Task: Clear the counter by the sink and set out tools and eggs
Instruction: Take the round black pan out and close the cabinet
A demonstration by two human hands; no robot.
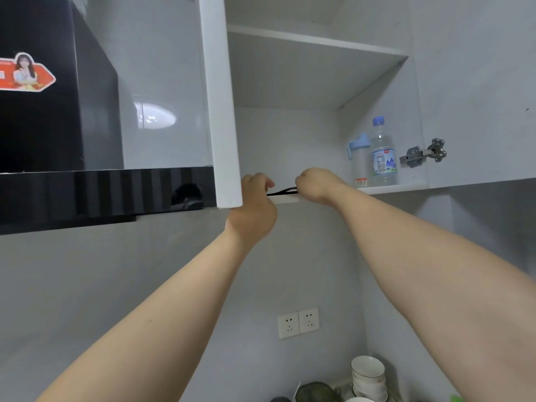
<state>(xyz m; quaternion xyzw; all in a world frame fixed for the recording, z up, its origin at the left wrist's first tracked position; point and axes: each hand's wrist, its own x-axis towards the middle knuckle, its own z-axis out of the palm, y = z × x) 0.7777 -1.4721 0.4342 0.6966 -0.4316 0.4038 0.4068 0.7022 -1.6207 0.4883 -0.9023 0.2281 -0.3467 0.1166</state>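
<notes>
Bottles (383, 158) (359, 162) two; left hand (255, 206), right hand (316, 184) on one black strip (283, 192).

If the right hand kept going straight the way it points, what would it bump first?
Probably the cupboard's back wall. The right hand, gripping a thin black strip, points in over the lower shelf; the water bottle stands off to its right. Depth is unclear.
</notes>
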